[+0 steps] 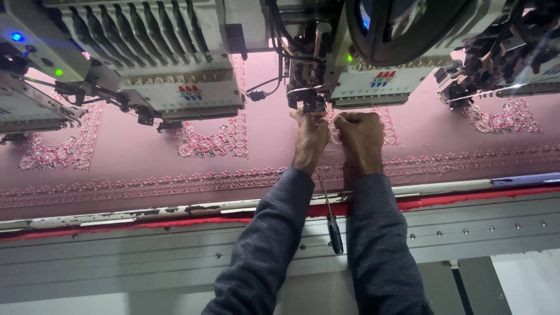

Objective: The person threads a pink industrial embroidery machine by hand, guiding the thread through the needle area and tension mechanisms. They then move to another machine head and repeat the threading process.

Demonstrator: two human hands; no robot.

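Both hands are working at the far needle assembly (pixel 307 96), which is pointing straight down at the pink fabric (pixel 134 146). The left hand (pixel 310 137) is pinching its lower end; the right hand (pixel 361 135) is resting fisted on the fabric just right, whether it is holding anything I cannot tell.

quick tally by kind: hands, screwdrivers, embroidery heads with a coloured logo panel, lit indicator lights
hands: 2, left hand and right hand
screwdrivers: 1, screwdriver
heads with logo panel: 2, left head and middle head
lit lights: 3, blue light, green light, second green light
total: 8
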